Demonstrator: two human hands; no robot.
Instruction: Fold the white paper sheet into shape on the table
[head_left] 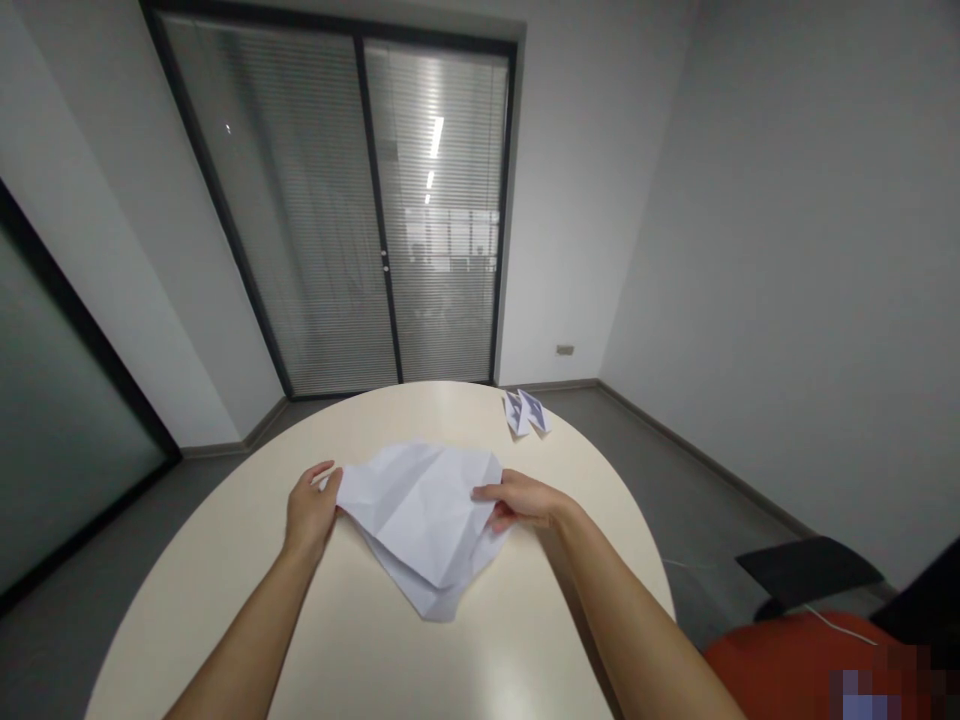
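Note:
A large sheet of white paper (427, 510), creased and partly folded over itself, lies across the middle of the round table, its lower corner pointing toward me. At its left corner, my left hand (313, 507) pinches the paper between thumb and fingers. My right hand (521, 498) grips the right edge, thumb on top and the other fingers partly under the sheet. Two layers show along the lower edges, slightly apart from each other.
Folded paper pieces with dark markings (526, 413) stand near the far right edge of the pale round table (375, 660). A red chair (780, 660) with a black armrest (810, 570) is at the lower right. Behind the table are glass doors with blinds (442, 330).

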